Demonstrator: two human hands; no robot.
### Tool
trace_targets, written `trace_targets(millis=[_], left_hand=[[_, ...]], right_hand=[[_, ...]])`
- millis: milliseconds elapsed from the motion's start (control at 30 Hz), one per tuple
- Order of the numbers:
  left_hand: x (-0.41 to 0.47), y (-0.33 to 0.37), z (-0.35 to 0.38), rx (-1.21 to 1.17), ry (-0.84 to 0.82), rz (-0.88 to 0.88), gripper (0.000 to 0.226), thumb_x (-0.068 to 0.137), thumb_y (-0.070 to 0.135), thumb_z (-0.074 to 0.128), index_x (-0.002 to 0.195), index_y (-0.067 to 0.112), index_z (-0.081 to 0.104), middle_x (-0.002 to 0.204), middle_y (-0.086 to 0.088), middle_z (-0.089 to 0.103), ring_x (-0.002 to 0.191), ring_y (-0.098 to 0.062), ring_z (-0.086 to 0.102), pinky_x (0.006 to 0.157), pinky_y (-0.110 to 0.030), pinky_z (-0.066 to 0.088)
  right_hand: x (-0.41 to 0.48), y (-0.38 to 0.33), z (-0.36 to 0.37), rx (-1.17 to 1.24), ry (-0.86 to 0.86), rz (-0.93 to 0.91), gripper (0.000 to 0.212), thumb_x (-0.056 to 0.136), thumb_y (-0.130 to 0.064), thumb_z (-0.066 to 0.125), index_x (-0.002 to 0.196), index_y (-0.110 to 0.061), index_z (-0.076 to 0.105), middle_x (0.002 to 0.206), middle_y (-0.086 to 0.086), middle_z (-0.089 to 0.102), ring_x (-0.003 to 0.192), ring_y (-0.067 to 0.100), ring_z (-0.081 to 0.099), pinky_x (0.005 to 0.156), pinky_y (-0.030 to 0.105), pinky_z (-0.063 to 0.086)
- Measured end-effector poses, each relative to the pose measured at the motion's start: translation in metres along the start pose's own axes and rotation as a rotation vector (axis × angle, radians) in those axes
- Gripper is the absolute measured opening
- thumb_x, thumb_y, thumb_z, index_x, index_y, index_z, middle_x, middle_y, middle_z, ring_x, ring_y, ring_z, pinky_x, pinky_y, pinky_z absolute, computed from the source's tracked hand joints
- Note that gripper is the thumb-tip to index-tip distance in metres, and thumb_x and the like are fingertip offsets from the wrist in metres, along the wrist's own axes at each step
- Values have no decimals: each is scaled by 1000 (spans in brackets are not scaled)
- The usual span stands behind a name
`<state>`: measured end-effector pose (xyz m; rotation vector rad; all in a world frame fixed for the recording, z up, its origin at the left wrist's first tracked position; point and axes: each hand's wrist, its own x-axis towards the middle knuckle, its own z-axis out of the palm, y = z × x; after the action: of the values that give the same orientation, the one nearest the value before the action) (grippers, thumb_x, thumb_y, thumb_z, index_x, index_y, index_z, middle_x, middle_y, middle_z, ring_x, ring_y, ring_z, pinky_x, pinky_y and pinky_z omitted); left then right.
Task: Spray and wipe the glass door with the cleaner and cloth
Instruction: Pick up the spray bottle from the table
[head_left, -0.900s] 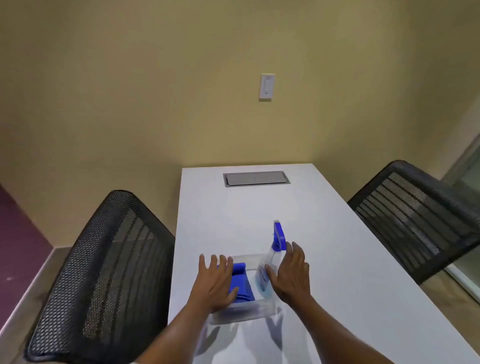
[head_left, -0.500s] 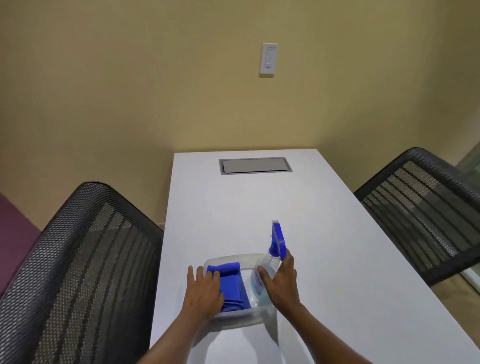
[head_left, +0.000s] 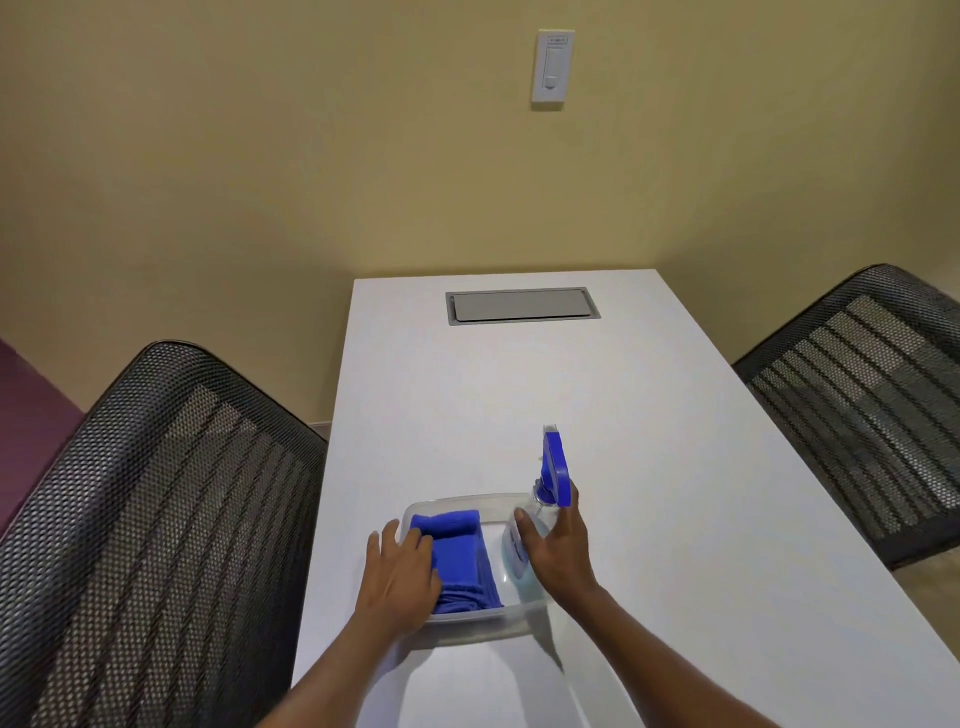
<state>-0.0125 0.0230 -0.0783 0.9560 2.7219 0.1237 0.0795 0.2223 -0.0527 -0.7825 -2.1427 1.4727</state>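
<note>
Resting on a white table (head_left: 649, 415), a clear bin (head_left: 467, 501) held the blue cloth (head_left: 462, 556) and spray cleaner (head_left: 551, 467). Left hand (head_left: 400, 577) lay spread on the cloth, fingers unclenched; right hand (head_left: 558, 551) wrapped the bottle. Mesh chairs (head_left: 156, 519) flanked both sides; beige wall behind carried a switch (head_left: 551, 67). Grey hatch (head_left: 522, 305) sat at the table's far end.

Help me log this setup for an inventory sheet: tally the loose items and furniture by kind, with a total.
Spray bottle: 1
Blue cloth: 1
Clear plastic bin: 1
Mesh chairs: 2
White table: 1
Total: 6
</note>
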Motion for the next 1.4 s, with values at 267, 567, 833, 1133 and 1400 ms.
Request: trace_targets(millis=[267, 567, 833, 1133, 1400], left_hand=[[5, -4, 6, -33, 12, 12, 32, 92, 39, 35, 116, 25, 52, 137, 0, 52, 133, -32, 36, 112, -46, 28], [5, 1, 4, -20, 5, -13, 30, 97, 38, 34, 119, 26, 50, 140, 2, 49, 136, -29, 33, 109, -44, 33], [2, 9, -6, 62, 27, -73, 40, 97, 45, 32, 127, 24, 48, 148, -3, 42, 144, -36, 21, 112, -54, 26], [-12, 40, -33, 202, 28, 85, 59, 96, 53, 35, 142, 17, 31, 155, -11, 31, 146, -42, 15, 112, -56, 26], [-42, 99, -70, 291, 78, 410, 70, 94, 58, 36, 149, 17, 25, 159, -11, 27, 147, -40, 15, 114, -58, 24]], right_hand=[[7, -27, -6, 133, 57, -113, 65, 84, -12, 68, 124, -53, 38, 104, -24, 60, 94, 5, 62, 71, 8, 50], [9, -36, -12, 127, 4, -119, 67, 90, -15, 61, 119, -68, 32, 91, -29, 61, 82, 2, 61, 65, 11, 50], [10, -76, -32, 172, 55, -205, 61, 89, -13, 60, 122, -58, 34, 91, -31, 59, 83, 2, 61, 64, 14, 53], [-22, -120, -69, 138, 185, -249, 56, 87, -8, 61, 129, -36, 35, 90, -16, 57, 81, -1, 59, 63, 11, 50], [-105, -143, -113, 42, 372, -201, 63, 86, -12, 60, 142, -19, 31, 100, -3, 57, 82, -9, 59, 62, 3, 47]])
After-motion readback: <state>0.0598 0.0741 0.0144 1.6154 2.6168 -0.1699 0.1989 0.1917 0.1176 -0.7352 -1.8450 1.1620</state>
